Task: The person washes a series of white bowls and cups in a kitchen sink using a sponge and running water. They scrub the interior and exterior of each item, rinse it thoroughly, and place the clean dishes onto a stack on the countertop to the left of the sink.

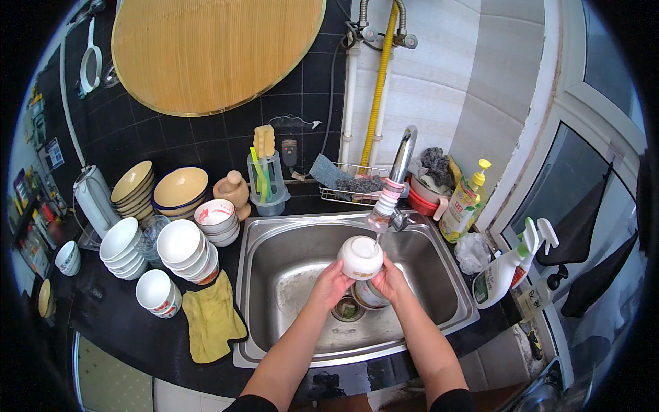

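Observation:
Over the stainless steel sink (pixel 274 240), a white bowl (pixel 362 255) is held with its base turned up. My left hand (pixel 331 283) grips its left side and my right hand (pixel 390 279) its right side, fingers curved round it. Just above the bowl hangs the chrome faucet (pixel 401 161) with a pink and white nozzle (pixel 384 209); a thin stream of water seems to fall from it onto the bowl. Beneath my hands another bowl (pixel 371 296) sits in the sink, partly hidden, beside the drain (pixel 347 309).
Left of the sink stand stacked white bowls (pixel 185 247), yellow bowls (pixel 181 189) and a yellow cloth (pixel 209 319). Behind it are a wire rack (pixel 350 196) with scrubbers and a clear holder (pixel 270 185). A yellow soap bottle (pixel 463 206) and spray bottles (pixel 504 268) stand right.

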